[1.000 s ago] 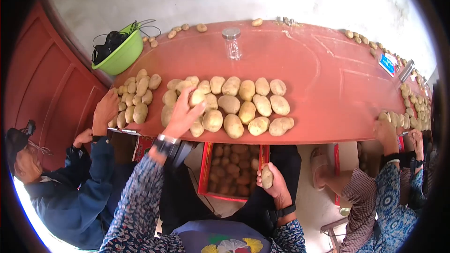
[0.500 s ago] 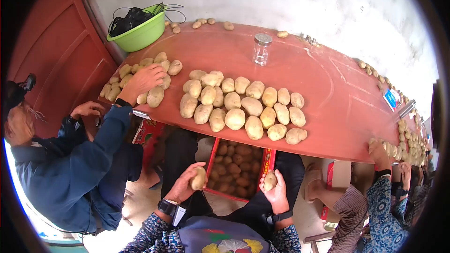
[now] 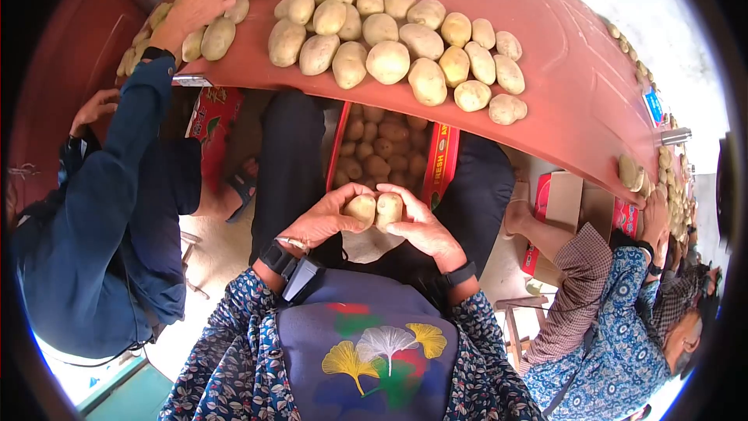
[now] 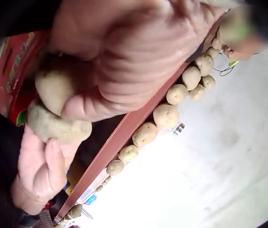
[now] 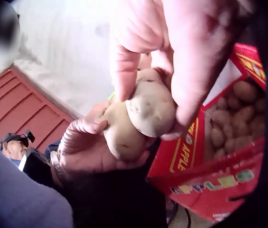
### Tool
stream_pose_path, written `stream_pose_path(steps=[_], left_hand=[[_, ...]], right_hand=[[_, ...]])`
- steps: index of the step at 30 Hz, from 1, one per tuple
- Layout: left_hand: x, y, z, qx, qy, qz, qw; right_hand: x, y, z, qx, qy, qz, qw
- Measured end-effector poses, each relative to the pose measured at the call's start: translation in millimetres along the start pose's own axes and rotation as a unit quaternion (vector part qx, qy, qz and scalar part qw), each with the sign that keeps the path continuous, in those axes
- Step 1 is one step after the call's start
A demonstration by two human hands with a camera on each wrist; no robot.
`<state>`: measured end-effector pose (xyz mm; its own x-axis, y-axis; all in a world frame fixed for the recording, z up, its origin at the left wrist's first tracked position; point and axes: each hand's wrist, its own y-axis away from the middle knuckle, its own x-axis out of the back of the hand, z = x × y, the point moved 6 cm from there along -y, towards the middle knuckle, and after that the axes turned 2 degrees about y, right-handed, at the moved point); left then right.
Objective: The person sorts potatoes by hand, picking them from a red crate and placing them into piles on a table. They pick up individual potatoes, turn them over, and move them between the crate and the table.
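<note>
Above the lap, my left hand grips a pale oval potato. My right hand holds a second potato right alongside it. Seen from the right wrist, the two potatoes overlap side by side; the thumb and fingers of the right hand pinch the nearer potato, and the left hand cradles the other. In the left wrist view, the left thumb lies against its potato, close to the potato in the right hand.
Rows of potatoes lie on the red table, just beyond the hands. Under its edge a red box holds many more potatoes. At left, another person's hand is over a potato pile. A further person sits at right, beside an open carton.
My left hand has come back from the potatoes on the table with a potato and met the right hand over the lap. The head view has tilted downward.
</note>
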<state>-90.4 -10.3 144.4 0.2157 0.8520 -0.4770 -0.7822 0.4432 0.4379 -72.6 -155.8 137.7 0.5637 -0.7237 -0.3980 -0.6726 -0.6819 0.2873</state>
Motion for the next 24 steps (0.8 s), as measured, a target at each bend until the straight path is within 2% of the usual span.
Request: stream_pose_path(steps=[2,6,12,14,15,17,21,23,24], left_hand=[[6.7,-7.5,-6.8,-0.001,-0.004,0.002,1.000],[6.8,-9.4,-9.1,0.005,-0.018,0.024,1.000],[6.7,-12.6,-5.5,0.007,-0.009,0.036,0.999],[2.4,-12.5,-2.5,-0.008,-0.020,0.016,1.000],[0.9,-11.8,-2.0,-0.006,-0.020,0.019,1.000],[-3.7,-11.3,-0.3,-0.005,-0.008,0.012,1.000],[-8.5,-14.8,-3.1,0.006,-0.015,0.010,1.000],[-3.2,-18.6,-14.3,0.022,-0.031,-0.008,0.999],[-2.4,-18.8,-13.9,0.023,-0.033,-0.006,0.999]], right_hand=[[1.6,-2.7,10.2,0.008,-0.023,-0.014,1.000],[3.8,-1.2,22.3,-0.055,-0.092,-0.007,0.994],[13.0,-9.7,27.7,0.000,-0.065,-0.011,0.998],[13.1,-6.4,31.2,-0.069,-0.137,0.003,0.988],[14.5,-6.4,31.8,-0.070,-0.140,0.001,0.988],[14.4,-8.6,31.0,-0.051,-0.252,-0.025,0.966],[12.2,-6.9,28.9,-0.045,-0.255,-0.051,0.965],[11.0,-8.0,23.4,-0.041,-0.142,-0.021,0.989],[10.9,-8.4,24.0,-0.040,-0.143,-0.023,0.989]])
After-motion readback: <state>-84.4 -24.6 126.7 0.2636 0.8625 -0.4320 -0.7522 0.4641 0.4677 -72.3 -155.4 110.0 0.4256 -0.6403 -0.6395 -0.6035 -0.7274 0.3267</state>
